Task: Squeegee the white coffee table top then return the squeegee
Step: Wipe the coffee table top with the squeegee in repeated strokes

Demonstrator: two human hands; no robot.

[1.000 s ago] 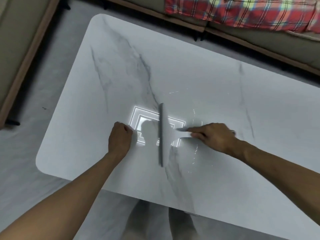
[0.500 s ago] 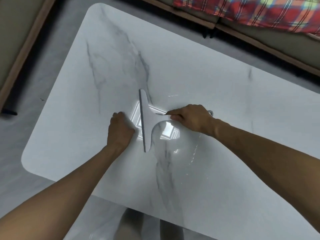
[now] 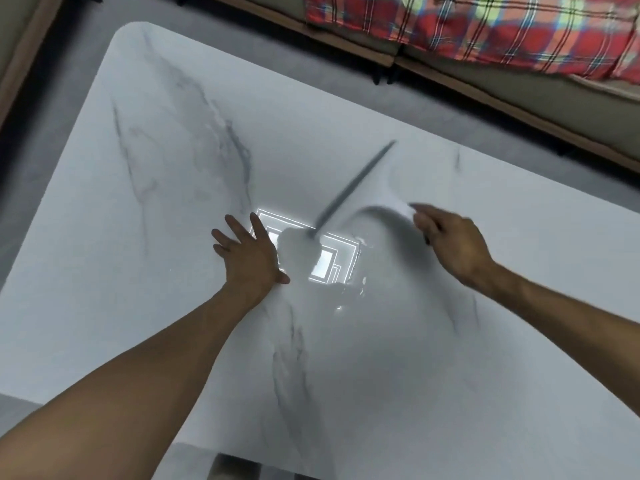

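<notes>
**Squeegee gripped by right hand over marble top; left hand laid flat**

Head view. A white coffee table top [image 3: 166, 278] with grey marble veins is seen from above and fills most of the frame. The squeegee [image 3: 375, 197] is located over the middle of the top, slightly right of centre, and is heavily motion-blurred. Its dark blade edge [image 3: 356, 183] is set on a diagonal. The far end is pointed toward the sofa [image 3: 519, 88], and the near end is placed at a bright rectangular reflection [image 3: 325, 261] on the glossy surface. Whether the blade is pressed on the surface or lifted off it cannot be told through the blur.

The white squeegee body is narrowed toward the handle, which is gripped by the right hand [image 3: 450, 244]. The fingers are curled round the handle end, though fine detail is smeared. The right forearm is brought in from the right edge.

The left hand [image 3: 249, 252] is laid palm down on the table top with fingers straight and spread, and nothing is held. It is placed just left of the reflection and partly overlaps it. The blade's near end is near this hand, apart from it.

Small bright glints [image 3: 341, 308] are seen just below the reflection. A red plaid blanket [image 3: 485, 29] is draped on the sofa along the far side. Grey floor [image 3: 311, 60] is visible between sofa and table.
</notes>
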